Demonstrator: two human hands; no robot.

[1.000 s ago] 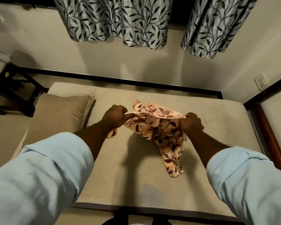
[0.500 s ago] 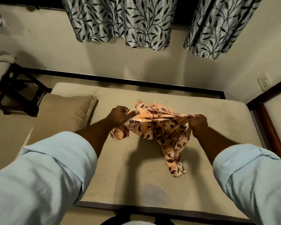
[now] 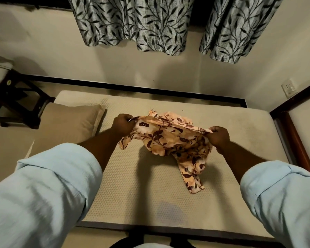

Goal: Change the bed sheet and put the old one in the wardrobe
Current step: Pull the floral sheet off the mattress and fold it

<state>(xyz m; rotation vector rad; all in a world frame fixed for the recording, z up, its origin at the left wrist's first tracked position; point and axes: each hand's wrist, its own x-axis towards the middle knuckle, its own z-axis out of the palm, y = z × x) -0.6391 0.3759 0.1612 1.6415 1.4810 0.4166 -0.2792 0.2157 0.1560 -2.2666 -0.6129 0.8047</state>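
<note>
A peach bed sheet with dark brown flowers (image 3: 170, 138) hangs bunched above the middle of the bare beige mattress (image 3: 150, 190). My left hand (image 3: 124, 124) grips its left edge. My right hand (image 3: 219, 135) pinches its right edge, and the cloth is stretched between the two. A loose tail of the sheet droops onto the mattress at the lower right of the bunch. Both forearms wear rolled pale blue sleeves.
A tan pillow (image 3: 70, 122) lies at the left end of the mattress. A dark wooden stool (image 3: 13, 101) stands on the floor further left. Leaf-patterned curtains (image 3: 150, 24) hang on the far wall. A dark bed frame (image 3: 293, 140) borders the right side, with a wall socket (image 3: 288, 88) above.
My hands have drawn further apart, spreading the sheet's top edge wider. The right hand moved right and slightly down. The bunched cloth has opened out a little.
</note>
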